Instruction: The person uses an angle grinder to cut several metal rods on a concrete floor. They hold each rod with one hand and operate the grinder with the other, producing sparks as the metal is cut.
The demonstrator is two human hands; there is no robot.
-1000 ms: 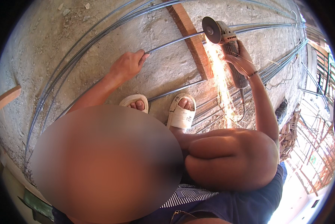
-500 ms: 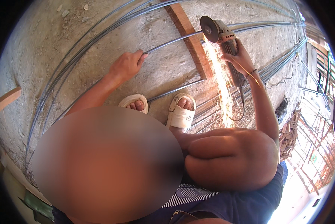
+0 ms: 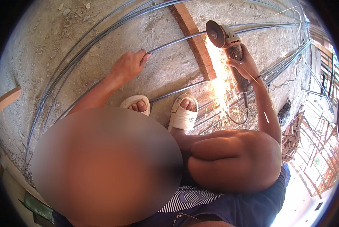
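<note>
Presently, item by item, placed relative to the wooden plank (image 3: 194, 38) that lies across the concrete floor (image 3: 56, 41).

Steel rod (image 3: 177, 39): thin, grey, lying on the floor and running up to the plank's left edge, where it crosses over the wood. A second rod (image 3: 177, 92) lies parallel, nearer the person, meeting the plank's lower end.

Left hand (image 3: 128, 65): left of the plank, resting on the first rod; its grip is pressed together around the rod, fingertips (image 3: 146, 56) curled over it.

Angle grinder (image 3: 230, 49): just right of the plank, body grey, dark disc (image 3: 215, 34) at the plank's right edge, by the first rod's line; whether it touches metal cannot be told.

Right hand (image 3: 245, 64): right of the plank, grip closed around the grinder's body.

Sparks (image 3: 220, 81): a bright orange-white stream falling from the disc along the plank's right side toward the person.

Power cord (image 3: 241, 117): dark, looping on the floor below the grinder, right of the plank's lower end.

Sandals (image 3: 182, 113): pale, two, toes showing, on the floor below the plank; the right one sits beside the second rod.

Bundled rods (image 3: 279, 68): further right of the plank, lying together.

Wood offcut (image 3: 5, 100): far left of the plank, at the picture's edge.
</note>
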